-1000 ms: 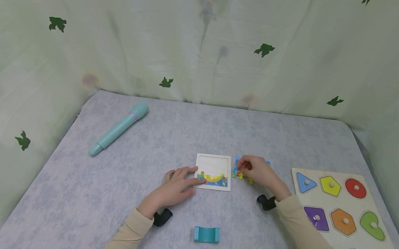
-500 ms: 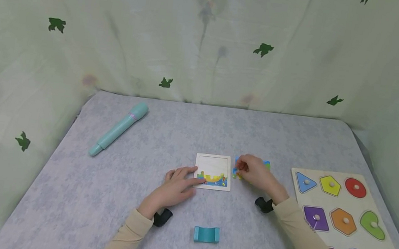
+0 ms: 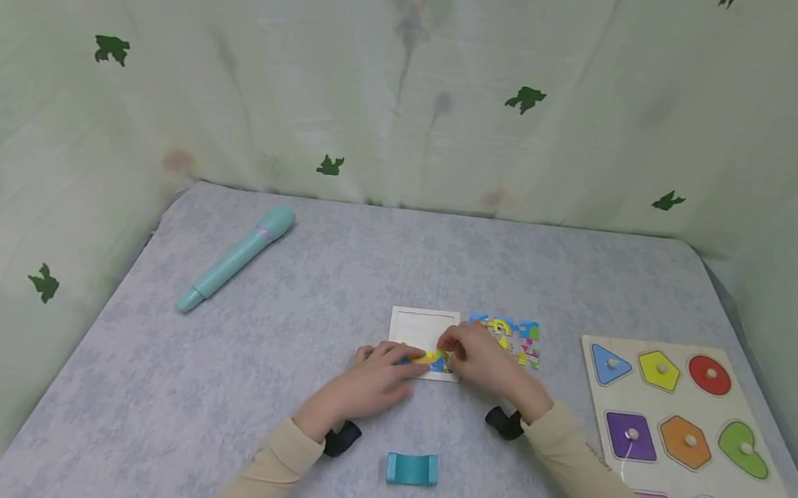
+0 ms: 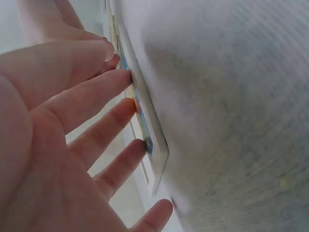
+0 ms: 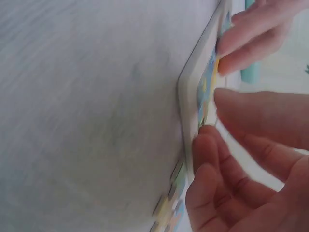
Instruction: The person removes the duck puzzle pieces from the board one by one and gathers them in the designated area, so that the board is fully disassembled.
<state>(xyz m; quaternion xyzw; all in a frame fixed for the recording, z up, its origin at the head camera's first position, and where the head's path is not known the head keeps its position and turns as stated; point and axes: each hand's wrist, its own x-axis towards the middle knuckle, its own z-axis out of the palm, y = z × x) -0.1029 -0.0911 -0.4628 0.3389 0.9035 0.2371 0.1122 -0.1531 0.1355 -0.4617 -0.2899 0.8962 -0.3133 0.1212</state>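
A small jigsaw puzzle tray [image 3: 425, 313] with a pale rim lies mid-table, a row of colourful pieces [image 4: 147, 143] along its near side and bare white board behind. My left hand [image 3: 376, 381] rests its outstretched fingertips on those pieces and the near left rim. At the tray's right side, my right hand [image 3: 490, 364] pinches a puzzle piece with curled fingers, close over the right end of the row. Most of that piece is hidden by the fingertips [image 5: 206, 137]. Loose puzzle pieces [image 3: 527, 346] lie just right of the tray, partly behind the right hand.
A wooden shape board [image 3: 715, 404] with knobbed shapes lies at the right, partly under the right sleeve. A turquoise toy microphone [image 3: 234, 261] is at the back left. Nearer the front sits a small teal curved holder [image 3: 413, 470].
My right hand has moved left from the loose pieces to the tray's right side, uncovering those pieces. My left hand has slid slightly right, further over the tray's near row.
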